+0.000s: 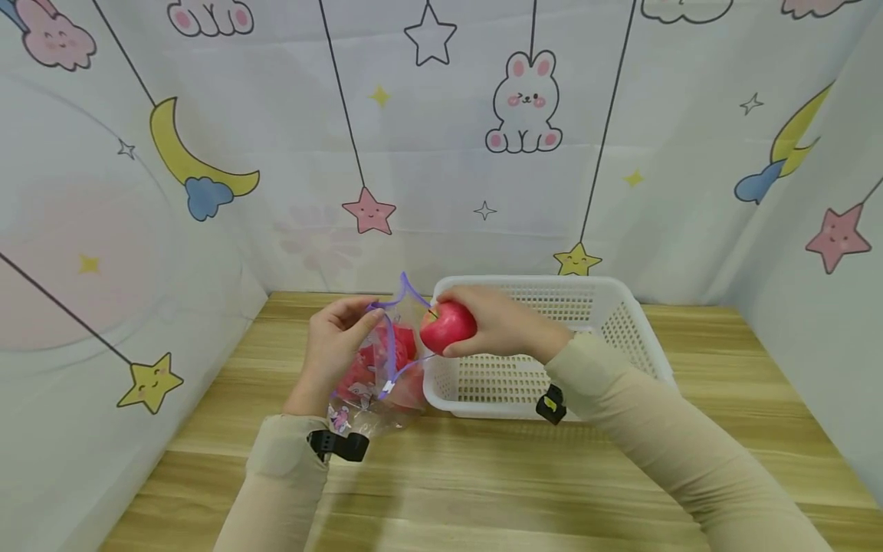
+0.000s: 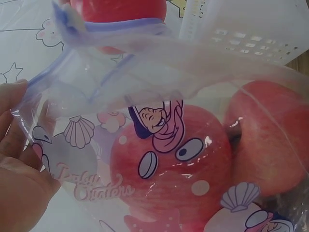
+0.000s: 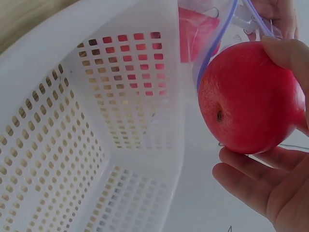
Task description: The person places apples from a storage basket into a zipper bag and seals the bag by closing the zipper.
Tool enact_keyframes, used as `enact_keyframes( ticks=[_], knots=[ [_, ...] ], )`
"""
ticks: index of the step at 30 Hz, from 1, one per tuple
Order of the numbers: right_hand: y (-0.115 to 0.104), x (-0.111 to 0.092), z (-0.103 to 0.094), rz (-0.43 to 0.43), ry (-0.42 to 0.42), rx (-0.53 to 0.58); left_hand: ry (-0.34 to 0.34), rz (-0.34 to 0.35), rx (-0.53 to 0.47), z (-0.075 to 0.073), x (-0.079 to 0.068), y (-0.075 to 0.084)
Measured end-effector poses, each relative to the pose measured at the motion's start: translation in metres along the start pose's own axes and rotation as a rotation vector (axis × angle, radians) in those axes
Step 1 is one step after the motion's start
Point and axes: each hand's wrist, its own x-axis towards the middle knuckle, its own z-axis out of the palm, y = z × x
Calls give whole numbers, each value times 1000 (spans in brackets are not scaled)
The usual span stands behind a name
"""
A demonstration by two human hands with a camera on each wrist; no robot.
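A red apple (image 1: 448, 328) is gripped in my right hand (image 1: 500, 318), held at the mouth of a clear zip bag (image 2: 91, 140) and above the left end of the basket. My left hand (image 1: 338, 337) pinches the purple zip edge of the bag between thumb and fingers, and the mouth gapes. Inside the bag lie red apples (image 2: 169, 164), seen through its printed plastic. In the right wrist view, fingers and thumb wrap the sides of the apple, its blossom end facing the camera.
A white perforated basket (image 1: 552, 410) stands right of the bag on the wooden table (image 1: 441, 483); its slotted floor shows. Printed cloth walls (image 1: 441, 153) rise behind and at both sides. Each wrist wears a black strap-mounted device (image 1: 345, 446).
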Motion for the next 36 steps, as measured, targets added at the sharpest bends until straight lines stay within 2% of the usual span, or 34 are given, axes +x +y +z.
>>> enact_keyframes(
  ticks=[14,22,27,36],
  knots=[
    [-10,8,17,6,-19,-53,-1,-11,22,-2,0,-2],
    [-16,9,22,-1,-30,-107,10,-7,7,-1,0,-1],
    [-17,8,24,16,-45,-104,6,-3,-10,0,1,-2],
    [-16,9,26,-24,11,-110,1,7,-30,1,3,-5]
  ],
)
